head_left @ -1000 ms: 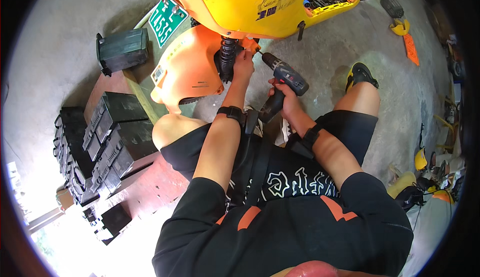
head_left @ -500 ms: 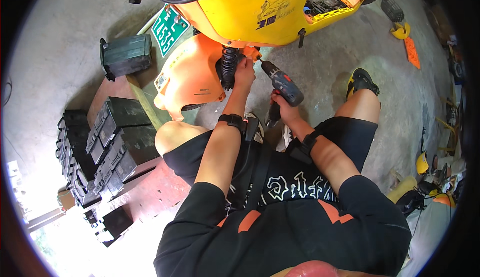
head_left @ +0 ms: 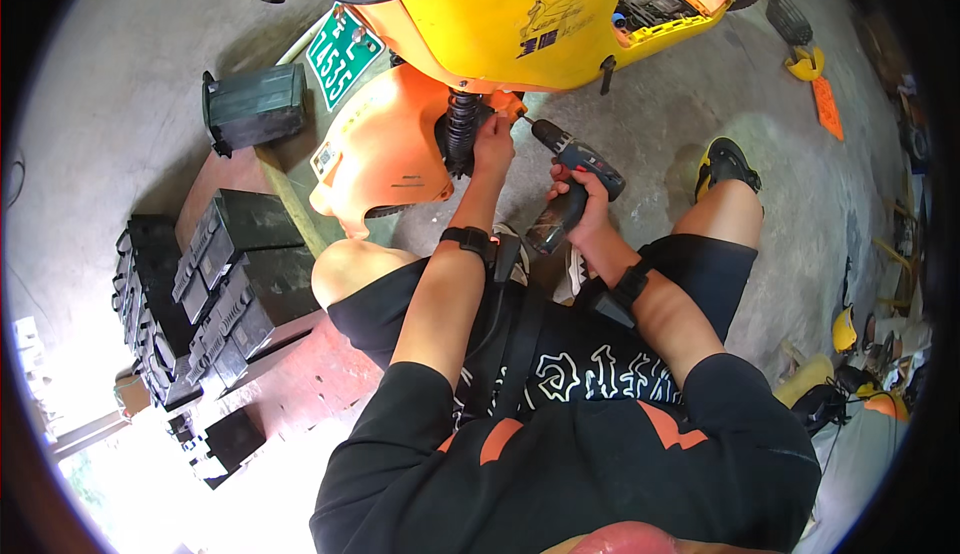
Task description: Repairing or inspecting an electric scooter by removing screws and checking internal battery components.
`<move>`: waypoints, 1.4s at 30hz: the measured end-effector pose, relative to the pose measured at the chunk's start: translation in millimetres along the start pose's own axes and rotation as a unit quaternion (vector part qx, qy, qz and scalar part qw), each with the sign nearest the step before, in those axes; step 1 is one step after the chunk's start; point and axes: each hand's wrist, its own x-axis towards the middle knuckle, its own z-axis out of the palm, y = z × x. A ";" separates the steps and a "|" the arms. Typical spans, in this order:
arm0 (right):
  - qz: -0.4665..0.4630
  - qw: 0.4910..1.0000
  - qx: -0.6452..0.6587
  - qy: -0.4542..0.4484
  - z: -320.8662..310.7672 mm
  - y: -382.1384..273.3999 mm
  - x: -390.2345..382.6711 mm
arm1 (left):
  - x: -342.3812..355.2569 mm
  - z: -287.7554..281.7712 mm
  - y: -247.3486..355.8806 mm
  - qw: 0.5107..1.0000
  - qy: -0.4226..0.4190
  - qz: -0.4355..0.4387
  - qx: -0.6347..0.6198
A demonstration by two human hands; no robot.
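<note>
Right hand (head_left: 590,197) has its fingers around a dark grey, pistol-shaped cordless drill (head_left: 588,162), thin metal bit (head_left: 528,120) by the small orange plastic tab (head_left: 508,105). Left hand (head_left: 494,148) is super close, can't tell if it's gripping; an off-angle bit could skid and jab it.

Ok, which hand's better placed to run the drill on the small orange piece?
Likely your right hand: it holds the drill, which points toward the orange piece. Your left hand is beside the spring, close to that piece, so seems better suited to steadying it.
</note>
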 end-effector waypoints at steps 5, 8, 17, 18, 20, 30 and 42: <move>0.009 0.999 -0.033 0.017 12.0 -1.0 -6.4 | 5.3 -2.1 -8.0 1.000 0.007 0.014 -0.027; -0.061 0.976 -0.205 0.032 14.3 -1.5 -11.5 | 2.6 1.3 -6.6 1.000 -0.004 -0.006 -0.022; -0.340 0.670 -0.652 -0.099 -23.3 5.3 -0.6 | -5.5 0.0 9.1 0.999 -0.015 -0.031 -0.042; -0.340 0.671 -0.652 -0.098 -19.4 4.2 -2.5 | -5.8 -0.7 9.4 0.999 -0.015 -0.031 -0.042; -0.340 0.636 -0.687 -0.088 -11.6 1.0 -6.2 | -7.1 -1.8 9.6 0.999 -0.016 -0.033 -0.024; -0.267 0.740 -0.613 -0.077 -30.1 2.0 4.0 | 2.7 -6.1 -2.1 1.000 -0.013 0.003 -0.009; -0.082 0.961 -0.264 0.000 13.8 -17.9 -15.6 | -1.9 10.8 -4.7 0.997 -0.036 -0.050 -0.038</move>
